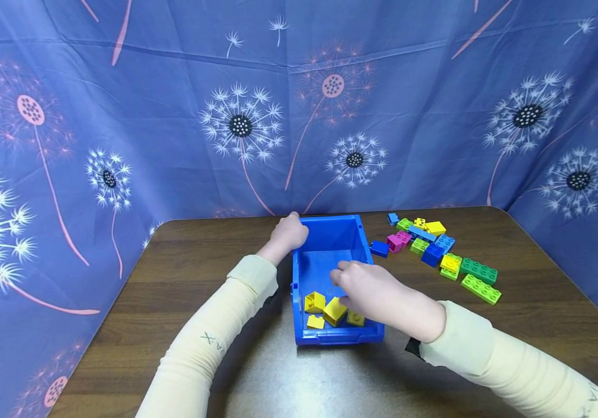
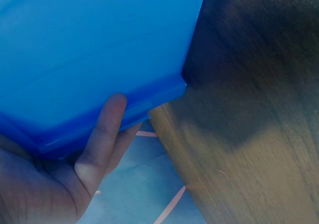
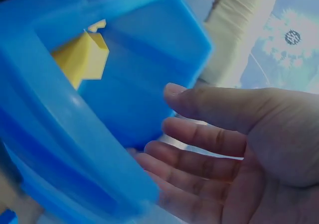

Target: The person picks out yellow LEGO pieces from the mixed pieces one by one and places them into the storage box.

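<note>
A blue plastic bin (image 1: pixel 325 335) stands on the table. At its far left corner my left hand (image 1: pixel 290 233) grips the rim; the left wrist view shows fingers (image 2: pixel 105 129) against the bin's wall. Several yellow toy bricks (image 1: pixel 335 312) lie inside at the near end. My right hand (image 1: pixel 374 293) is over the bin's right side, partly covering the bricks and the rim. In the right wrist view its fingers (image 3: pixel 199 159) are loosely bent, thumb apart from them, and hold nothing. One yellow brick (image 3: pixel 94 57) shows beyond the bin's edge there.
To the right of the bin lies a loose group of toy bricks: dark blue (image 1: pixel 432 255), pink (image 1: pixel 395 242), light green (image 1: pixel 481 288), dark green (image 1: pixel 479 270) and yellow (image 1: pixel 436 228). A patterned blue cloth (image 1: pixel 173 116) hangs behind the wooden table (image 1: pixel 184 278).
</note>
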Tool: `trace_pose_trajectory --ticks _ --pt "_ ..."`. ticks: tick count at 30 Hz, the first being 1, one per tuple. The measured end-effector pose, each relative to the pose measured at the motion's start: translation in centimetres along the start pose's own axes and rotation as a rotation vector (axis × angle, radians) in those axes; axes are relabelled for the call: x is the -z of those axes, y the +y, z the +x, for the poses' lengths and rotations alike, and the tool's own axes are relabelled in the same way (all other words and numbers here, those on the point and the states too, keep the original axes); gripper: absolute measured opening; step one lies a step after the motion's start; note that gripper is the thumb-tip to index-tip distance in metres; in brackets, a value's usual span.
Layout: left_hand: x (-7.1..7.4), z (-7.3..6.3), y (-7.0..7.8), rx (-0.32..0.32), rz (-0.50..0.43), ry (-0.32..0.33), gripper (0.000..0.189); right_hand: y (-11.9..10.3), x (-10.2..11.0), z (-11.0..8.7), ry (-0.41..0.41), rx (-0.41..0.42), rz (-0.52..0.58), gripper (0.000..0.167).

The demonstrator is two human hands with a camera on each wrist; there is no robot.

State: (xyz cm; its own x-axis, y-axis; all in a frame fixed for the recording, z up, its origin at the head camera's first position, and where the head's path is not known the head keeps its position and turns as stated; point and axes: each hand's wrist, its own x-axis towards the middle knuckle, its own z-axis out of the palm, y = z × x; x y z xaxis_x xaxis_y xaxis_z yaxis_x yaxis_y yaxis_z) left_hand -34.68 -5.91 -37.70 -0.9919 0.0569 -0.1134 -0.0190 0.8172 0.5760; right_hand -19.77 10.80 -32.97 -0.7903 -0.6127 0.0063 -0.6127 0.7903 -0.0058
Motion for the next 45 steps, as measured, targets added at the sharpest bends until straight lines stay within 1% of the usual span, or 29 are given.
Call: trace_pose_trajectory --ticks 5,11,13,16,24,28,31,37,41,45 --pt "0.0 0.0 0.0 -0.002 0.016 0.010 0.049 0.6 1.2 -0.3 0.075 -0.004 0.013 0.029" --pt "-0.1 0.2 0.0 -0.012 0.073 0.045 0.047 1.4 2.0 -0.7 0.221 -0.002 0.026 0.029" --pt "-0.1 0.3 0.0 -0.012 0.070 0.045 0.047 1.7 2.2 -0.8 0.265 -0.003 0.034 0.029" --pt "-0.1 0.2 0.0 -0.016 0.066 0.046 0.047 2.2 2.4 -0.9 0.308 -0.010 0.048 0.031" --pt "-0.1 0.1 -0.2 -0.034 0.045 0.038 0.048 3.5 2.6 -1.3 0.352 -0.065 0.079 0.028" --pt "0.1 0.1 -0.1 -0.031 0.047 0.039 0.047 4.5 2.5 -1.7 0.414 -0.051 0.075 0.027" --pt "0.3 0.0 0.0 -0.026 0.037 0.026 0.047 5.4 2.4 -1.9 0.450 -0.037 0.072 0.029" --pt "0.7 -0.1 0.3 -0.012 0.010 -0.006 0.049 7.5 2.3 -2.5 0.482 -0.044 0.075 0.027" --pt "0.6 0.1 0.3 -0.012 -0.002 -0.023 0.048 8.9 2.0 -2.9 0.506 -0.050 0.071 0.024" --pt "0.5 0.5 0.2 -0.008 -0.022 -0.037 0.048 10.2 1.7 -3.2 0.498 -0.087 0.067 0.021"
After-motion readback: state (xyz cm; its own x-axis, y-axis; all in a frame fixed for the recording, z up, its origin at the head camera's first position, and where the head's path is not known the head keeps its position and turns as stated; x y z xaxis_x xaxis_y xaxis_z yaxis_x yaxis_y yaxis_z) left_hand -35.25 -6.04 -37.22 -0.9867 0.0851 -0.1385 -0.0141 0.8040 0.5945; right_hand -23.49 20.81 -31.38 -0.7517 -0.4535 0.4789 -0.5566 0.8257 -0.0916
